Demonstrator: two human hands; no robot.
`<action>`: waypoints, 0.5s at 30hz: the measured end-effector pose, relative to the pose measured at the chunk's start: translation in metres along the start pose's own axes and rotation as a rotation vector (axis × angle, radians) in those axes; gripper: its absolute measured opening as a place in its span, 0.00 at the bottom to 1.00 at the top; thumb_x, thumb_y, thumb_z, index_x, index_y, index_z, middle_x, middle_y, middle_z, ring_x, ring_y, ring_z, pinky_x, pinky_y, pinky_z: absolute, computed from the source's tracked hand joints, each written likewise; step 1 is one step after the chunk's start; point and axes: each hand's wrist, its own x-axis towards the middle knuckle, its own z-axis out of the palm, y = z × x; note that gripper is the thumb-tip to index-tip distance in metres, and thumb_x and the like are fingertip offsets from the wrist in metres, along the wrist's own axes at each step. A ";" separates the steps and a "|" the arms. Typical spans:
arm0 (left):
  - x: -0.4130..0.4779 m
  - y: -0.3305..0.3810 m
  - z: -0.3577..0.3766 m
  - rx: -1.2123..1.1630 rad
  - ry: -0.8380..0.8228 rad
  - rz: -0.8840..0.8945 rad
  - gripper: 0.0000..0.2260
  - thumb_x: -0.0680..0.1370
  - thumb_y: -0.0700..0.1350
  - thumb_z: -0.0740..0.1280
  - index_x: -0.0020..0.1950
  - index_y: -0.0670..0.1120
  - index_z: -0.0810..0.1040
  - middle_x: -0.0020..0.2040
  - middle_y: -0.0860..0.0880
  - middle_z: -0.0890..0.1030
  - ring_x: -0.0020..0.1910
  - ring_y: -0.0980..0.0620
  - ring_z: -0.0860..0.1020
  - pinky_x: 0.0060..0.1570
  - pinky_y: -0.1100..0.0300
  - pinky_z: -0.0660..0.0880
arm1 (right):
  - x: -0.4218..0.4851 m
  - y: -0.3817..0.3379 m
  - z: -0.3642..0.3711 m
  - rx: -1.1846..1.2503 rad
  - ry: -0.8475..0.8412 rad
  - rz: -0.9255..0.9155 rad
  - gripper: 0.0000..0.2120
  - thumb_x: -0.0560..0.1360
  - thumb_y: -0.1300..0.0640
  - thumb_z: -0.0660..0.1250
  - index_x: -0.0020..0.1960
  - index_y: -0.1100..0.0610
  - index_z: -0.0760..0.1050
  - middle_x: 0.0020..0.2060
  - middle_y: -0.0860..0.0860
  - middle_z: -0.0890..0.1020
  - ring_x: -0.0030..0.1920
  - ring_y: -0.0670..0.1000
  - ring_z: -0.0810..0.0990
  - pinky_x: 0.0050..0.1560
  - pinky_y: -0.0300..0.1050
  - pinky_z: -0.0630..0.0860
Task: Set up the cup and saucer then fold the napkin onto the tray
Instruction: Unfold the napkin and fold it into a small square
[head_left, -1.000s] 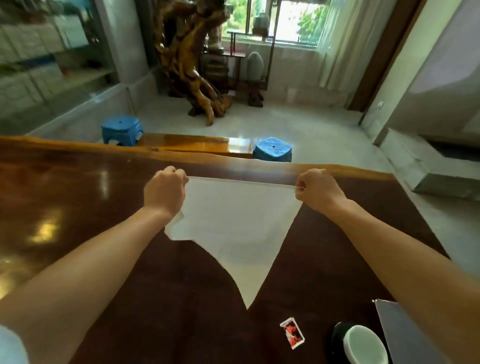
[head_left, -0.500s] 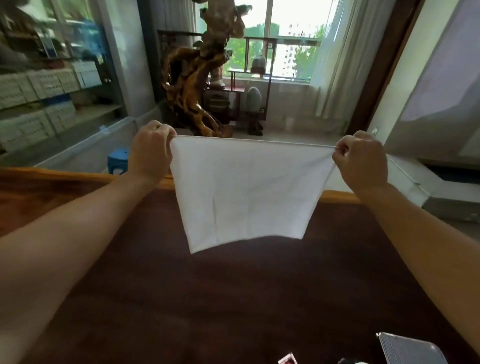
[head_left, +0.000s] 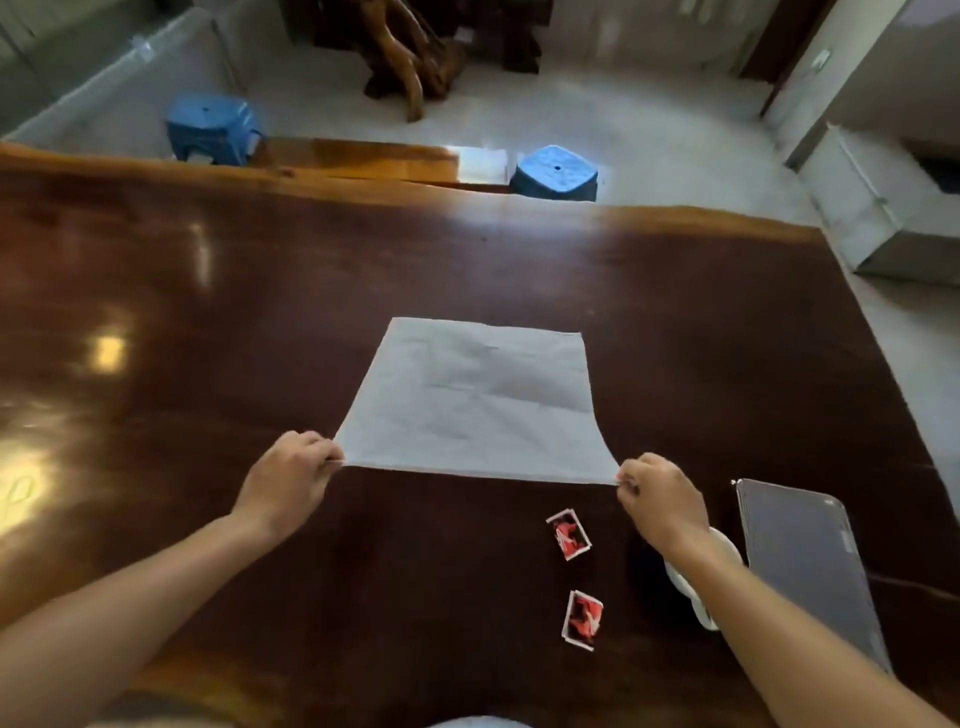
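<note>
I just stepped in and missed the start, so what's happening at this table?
A person is laying a white napkin out flat on the dark wooden table. The left hand pinches its near left corner and the right hand its near right corner; the far part lies spread on the wood. No fold shows yet. The grey tray sits empty by the right arm, with a white cup partly hidden under that arm. Two small red packets lie nearby.

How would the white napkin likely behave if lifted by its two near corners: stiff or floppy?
Probably floppy: the napkin lies flat on the table, with its near edge bowing between the left hand and right hand. Likely light, since fingertip pinches hold its corners. Faint creases suggest it would take folds easily.
</note>
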 end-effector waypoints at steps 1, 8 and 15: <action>-0.009 -0.006 0.012 0.004 -0.068 -0.047 0.02 0.75 0.38 0.74 0.47 0.42 0.86 0.44 0.47 0.84 0.45 0.43 0.79 0.43 0.48 0.78 | -0.009 0.004 0.013 -0.007 -0.051 0.017 0.05 0.75 0.57 0.67 0.45 0.54 0.81 0.42 0.49 0.78 0.45 0.55 0.78 0.40 0.47 0.75; -0.027 -0.036 0.054 -0.065 -0.436 -0.179 0.04 0.78 0.41 0.72 0.46 0.49 0.84 0.44 0.52 0.81 0.47 0.50 0.81 0.46 0.57 0.76 | -0.019 0.018 0.055 0.083 -0.294 0.093 0.07 0.74 0.60 0.67 0.44 0.55 0.84 0.39 0.49 0.79 0.43 0.55 0.80 0.42 0.44 0.70; 0.044 -0.045 0.055 -0.476 -0.162 -0.490 0.07 0.80 0.50 0.69 0.44 0.49 0.81 0.44 0.50 0.84 0.45 0.51 0.81 0.44 0.50 0.77 | 0.055 0.014 0.045 0.535 -0.123 0.450 0.04 0.78 0.55 0.67 0.48 0.52 0.81 0.42 0.49 0.84 0.44 0.50 0.82 0.37 0.44 0.74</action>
